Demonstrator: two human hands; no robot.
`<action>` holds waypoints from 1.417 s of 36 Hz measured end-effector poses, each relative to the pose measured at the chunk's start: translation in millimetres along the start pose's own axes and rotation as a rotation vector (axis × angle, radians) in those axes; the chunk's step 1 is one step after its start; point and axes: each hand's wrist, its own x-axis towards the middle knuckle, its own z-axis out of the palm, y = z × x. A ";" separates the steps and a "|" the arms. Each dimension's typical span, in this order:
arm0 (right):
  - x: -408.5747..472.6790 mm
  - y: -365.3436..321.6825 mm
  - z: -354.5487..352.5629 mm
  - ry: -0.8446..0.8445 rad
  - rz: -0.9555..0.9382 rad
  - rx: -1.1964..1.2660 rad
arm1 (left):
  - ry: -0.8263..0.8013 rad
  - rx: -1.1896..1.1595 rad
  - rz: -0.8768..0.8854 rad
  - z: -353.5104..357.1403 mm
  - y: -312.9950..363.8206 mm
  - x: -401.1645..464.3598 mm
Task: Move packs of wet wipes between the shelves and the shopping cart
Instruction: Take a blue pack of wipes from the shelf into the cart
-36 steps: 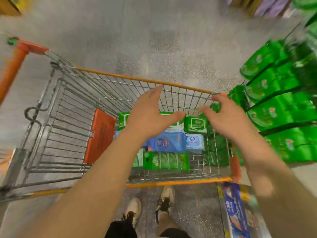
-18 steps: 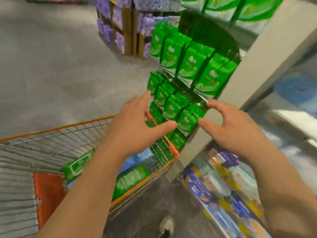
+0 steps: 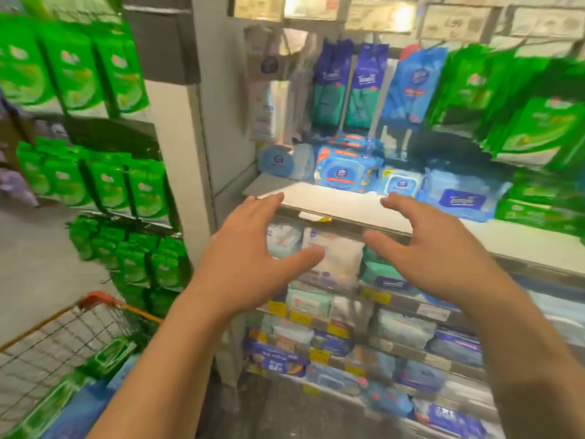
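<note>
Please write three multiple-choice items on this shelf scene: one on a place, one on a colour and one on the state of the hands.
1. Where is the cart?
A. lower left of the view
B. upper right
C. behind the shelf

2. What colour are the packs hanging at far left?
A. red
B. green
C. white

3. How are the left hand and right hand?
A. both grip a pack
B. one grips the cart
C. both open, holding nothing

Answers:
1 A, its orange rim and wire side show at lower left.
2 B, the hanging rows there are bright green.
3 C, the fingers are spread in front of the shelf and nothing is in them.
</note>
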 end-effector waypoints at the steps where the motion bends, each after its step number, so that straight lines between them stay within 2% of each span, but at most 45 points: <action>1: -4.9 18.1 -11.5 0.008 0.030 0.007 | -0.011 -0.009 0.018 12.2 18.5 6.1; 7: -33.6 130.0 -74.0 0.121 0.155 0.029 | -0.105 -0.085 0.162 91.8 126.8 35.0; 11: -55.6 192.0 -109.6 0.212 0.237 0.034 | -0.157 -0.135 0.194 141.9 184.4 49.7; 20: -86.6 281.5 -159.4 0.253 0.415 0.062 | -0.264 -0.137 0.247 217.6 267.7 67.5; 34: -60.9 347.5 -166.1 0.259 0.528 0.063 | -0.349 -0.229 0.267 279.0 311.6 127.4; 41: -8.5 365.7 -171.3 0.288 0.517 0.035 | -0.272 -0.360 0.333 310.5 317.7 178.2; 46: 37.4 381.9 -170.9 0.389 0.504 0.066 | -0.317 -0.474 0.343 328.3 325.8 227.4; 51: 72.3 398.9 -166.7 0.529 0.500 0.210 | -0.350 -0.573 0.330 348.0 338.4 261.3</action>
